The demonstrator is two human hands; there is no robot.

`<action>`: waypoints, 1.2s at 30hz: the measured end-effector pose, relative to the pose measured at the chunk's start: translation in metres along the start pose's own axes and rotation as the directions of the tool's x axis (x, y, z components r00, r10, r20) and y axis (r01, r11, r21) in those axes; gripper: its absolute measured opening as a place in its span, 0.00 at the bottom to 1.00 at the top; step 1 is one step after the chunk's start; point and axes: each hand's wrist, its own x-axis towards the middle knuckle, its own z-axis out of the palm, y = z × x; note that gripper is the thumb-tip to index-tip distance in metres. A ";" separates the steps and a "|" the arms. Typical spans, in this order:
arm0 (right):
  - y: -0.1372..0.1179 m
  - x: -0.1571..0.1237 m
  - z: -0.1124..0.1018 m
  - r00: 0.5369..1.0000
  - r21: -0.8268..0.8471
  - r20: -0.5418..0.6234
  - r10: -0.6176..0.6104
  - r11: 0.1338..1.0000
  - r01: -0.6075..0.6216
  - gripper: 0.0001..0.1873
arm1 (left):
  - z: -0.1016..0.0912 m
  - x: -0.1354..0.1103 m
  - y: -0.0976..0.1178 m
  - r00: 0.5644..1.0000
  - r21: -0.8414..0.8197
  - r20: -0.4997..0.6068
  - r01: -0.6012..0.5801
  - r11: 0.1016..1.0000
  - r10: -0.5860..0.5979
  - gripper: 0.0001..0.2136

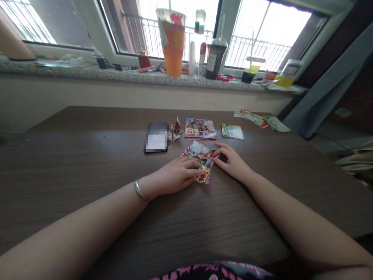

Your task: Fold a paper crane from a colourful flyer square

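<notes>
At the near edge, two bare forearms are seen laid on a dark brown wood-grain table (87, 163), a thin silver bangle (140, 190) being worn on the left wrist. The left hand (175, 175) is laid palm down with its fingers loosely bent, and the near left part of a colourful, partly folded sheet of glossy printed paper (201, 157) is pressed to the table under the fingertips. The right hand (233, 161) is set just to the right, with thumb and fingers drawn together so that the right edge of the sheet is pinched. The sheet lies flat at the middle of the table, between the two hands.

Just beyond, to the left, a black smartphone (155, 140) is laid flat. Beside it a small folded paper crane (174, 130) is stood, and to its right a stack of matching printed flyers (200, 128) and some green-and-white leaflets (232, 131) are placed. Farther right, more loose leaflets (253, 116) are scattered.

Farthest off, a speckled stone windowsill (87, 72) is crowded with a tall orange plastic cup (173, 42) and a dark lidded drink cup (215, 58).
</notes>
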 end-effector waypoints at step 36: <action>-0.023 -0.006 -0.011 0.935 -0.311 -0.095 -0.342 0.902 0.299 0.03 | 0.000 -0.003 0.013 0.987 0.110 0.148 0.045 0.993 -0.061 0.19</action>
